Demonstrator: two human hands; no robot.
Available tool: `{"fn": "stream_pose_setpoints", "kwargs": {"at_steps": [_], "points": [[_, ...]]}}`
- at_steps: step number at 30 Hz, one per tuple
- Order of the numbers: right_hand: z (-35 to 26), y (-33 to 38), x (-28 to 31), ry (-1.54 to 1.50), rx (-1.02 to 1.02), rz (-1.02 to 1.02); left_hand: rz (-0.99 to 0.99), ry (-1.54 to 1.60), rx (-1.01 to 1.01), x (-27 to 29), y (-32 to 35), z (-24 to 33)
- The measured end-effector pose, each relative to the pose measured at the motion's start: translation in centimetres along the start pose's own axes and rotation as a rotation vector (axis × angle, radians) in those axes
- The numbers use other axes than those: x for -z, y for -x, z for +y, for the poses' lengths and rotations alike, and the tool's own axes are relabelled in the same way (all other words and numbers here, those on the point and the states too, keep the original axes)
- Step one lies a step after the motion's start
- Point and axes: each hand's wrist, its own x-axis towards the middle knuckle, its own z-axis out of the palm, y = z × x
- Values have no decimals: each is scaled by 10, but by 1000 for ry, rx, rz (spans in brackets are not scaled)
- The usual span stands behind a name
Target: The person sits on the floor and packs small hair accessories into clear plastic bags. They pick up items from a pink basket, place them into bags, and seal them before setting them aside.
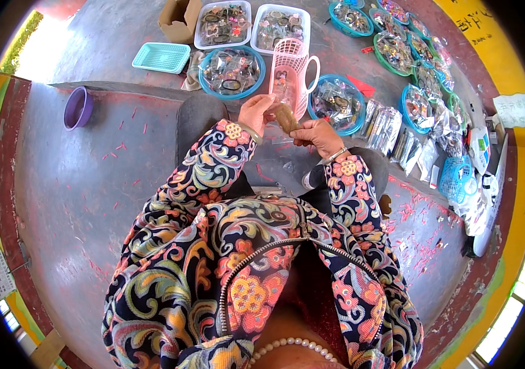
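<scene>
At far left a purple basin (86, 111) is standing on the floor; then a mint tray (161, 57) is lying near a blue round basket (231, 96) of clear packets. The left hand's (254, 114) fingers are curling in at the upper end of a flat brown piece (287, 118); I cannot tell whether they are pinching it. The piece is hanging before a pink lattice basket (289, 55), while the right hand's (320, 136) thumb and fingers are pinching its lower end. It could drop if that small fingertip hold loosens or both hands pull unevenly. Farther right, a pale paper sheet (516, 111) is showing illegible marks, and dark characters (471, 23) are running along the yellow wall.
</scene>
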Motion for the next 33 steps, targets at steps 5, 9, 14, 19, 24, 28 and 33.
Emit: {"fn": "stream_pose_setpoints", "kwargs": {"at_steps": [5,9,14,19,24,28,33], "points": [[1,-1,1,-49,5,17,-92,38,73,-2,3,3],[4,-3,2,-77,15,25,-171,2,163,-1,1,1],[3,-3,1,-95,34,-3,-181,-34,151,-7,7,1],[4,-4,-2,-105,58,17,-213,-42,95,-7,7,3],[9,-9,0,-78,103,22,-251,-31,101,-9,11,6],[8,-8,1,-71,66,26,-191,-7,122,-8,9,4],[4,-3,-2,-86,53,10,-121,19,138,-6,5,0]]}}
